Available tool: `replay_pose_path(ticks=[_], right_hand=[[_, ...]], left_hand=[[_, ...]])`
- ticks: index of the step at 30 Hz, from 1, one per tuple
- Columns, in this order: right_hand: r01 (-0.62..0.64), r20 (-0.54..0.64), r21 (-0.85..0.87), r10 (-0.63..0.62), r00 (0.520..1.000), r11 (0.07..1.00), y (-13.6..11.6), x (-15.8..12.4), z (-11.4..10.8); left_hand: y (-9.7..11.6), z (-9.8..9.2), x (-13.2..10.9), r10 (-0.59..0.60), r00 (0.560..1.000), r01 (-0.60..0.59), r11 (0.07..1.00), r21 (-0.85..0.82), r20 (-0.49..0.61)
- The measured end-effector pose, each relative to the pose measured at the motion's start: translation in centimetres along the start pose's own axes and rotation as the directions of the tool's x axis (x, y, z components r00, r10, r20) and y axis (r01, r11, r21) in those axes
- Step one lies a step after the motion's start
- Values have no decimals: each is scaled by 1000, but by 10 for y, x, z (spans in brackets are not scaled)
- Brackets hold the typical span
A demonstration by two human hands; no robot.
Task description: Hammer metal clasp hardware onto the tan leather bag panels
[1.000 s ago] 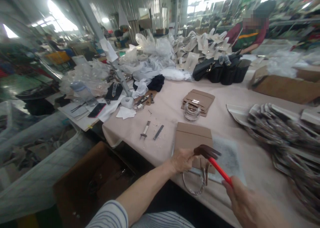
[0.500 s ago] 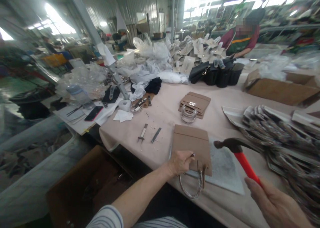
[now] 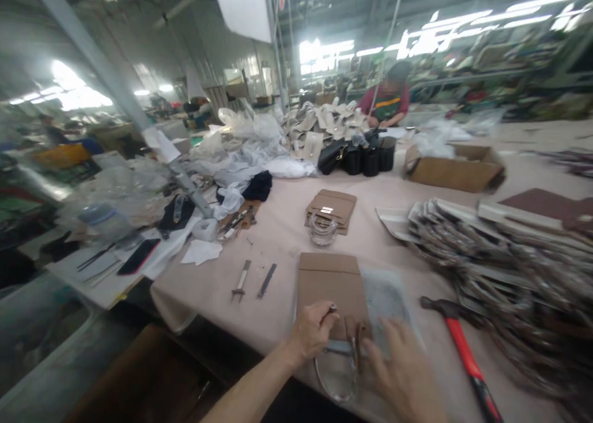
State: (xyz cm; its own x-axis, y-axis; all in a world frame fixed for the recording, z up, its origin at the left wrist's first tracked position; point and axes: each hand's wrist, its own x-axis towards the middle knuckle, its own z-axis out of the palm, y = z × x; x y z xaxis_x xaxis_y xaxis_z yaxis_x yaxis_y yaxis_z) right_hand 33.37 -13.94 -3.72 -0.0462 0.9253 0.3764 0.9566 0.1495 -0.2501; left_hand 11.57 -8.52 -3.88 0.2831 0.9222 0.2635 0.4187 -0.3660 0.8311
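A flat tan leather bag panel [image 3: 330, 281] lies on a grey-white slab [image 3: 386, 287] at the table's front edge. My left hand [image 3: 312, 329] rests over its lower part, fingers closed round a small metal tool [image 3: 332, 309], mostly hidden. From the panel's near end a plastic-wrapped loop handle [image 3: 331, 389] hangs by leather tabs. Beside those tabs is my right hand [image 3: 401, 364], smeared by motion, thumb and fingers apart and nothing seen in it. A claw hammer [image 3: 458, 336] with a red and black grip lies to its right.
Stacked wrapped handles and panels [image 3: 491, 268] fill the right side. More tan panels [image 3: 331, 207] lie farther back. Two narrow metal tools, one a pronged punch [image 3: 241, 281], lie left. Behind are black bags [image 3: 356, 157], a cardboard box [image 3: 456, 170] and a co-worker [image 3: 386, 102].
My right hand has let go of the hammer, which now lies on the table, and has moved left to the bag's tabs. The view has swung right; my left hand stays on the panel.
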Motion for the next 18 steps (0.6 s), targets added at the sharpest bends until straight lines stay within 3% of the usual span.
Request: replay_pose_path(ticks=[2,4,6,8,9,10,12,15,18], right_hand=[[54,7,-24,-54,999,998,-32,-6,25],[82,-18,-134,-86,996,988,-48,-12,43],[86,0,-184,-88,996,979,-53,-16,44],[92,50,-170,-85,995,981,-53,-15,34],[99,70,-153,-89,994,983,-53,-12,28],[109,83,-138,-98,992,984,-52,-8,22],[127,94,-120,-116,989,985,-51,1,14],[172,73,-63,-168,983,983,-41,6,11],[193,33,38,-194,980,981,-22,0,17]], left_hand=[[-3,3,2,-55,998,54,997,-64,-16],[-3,4,10,-187,980,170,960,-224,-60],[0,-2,23,-382,911,280,850,-447,-154],[3,-16,38,-512,811,288,770,-570,-283],[3,-25,45,-487,806,272,809,-520,-335],[1,-36,51,-413,839,261,877,-403,-356],[-7,-57,57,-327,851,308,945,-112,-412],[-21,-77,52,-345,818,473,859,198,-460],[-23,-81,33,-312,851,460,831,313,-423]])
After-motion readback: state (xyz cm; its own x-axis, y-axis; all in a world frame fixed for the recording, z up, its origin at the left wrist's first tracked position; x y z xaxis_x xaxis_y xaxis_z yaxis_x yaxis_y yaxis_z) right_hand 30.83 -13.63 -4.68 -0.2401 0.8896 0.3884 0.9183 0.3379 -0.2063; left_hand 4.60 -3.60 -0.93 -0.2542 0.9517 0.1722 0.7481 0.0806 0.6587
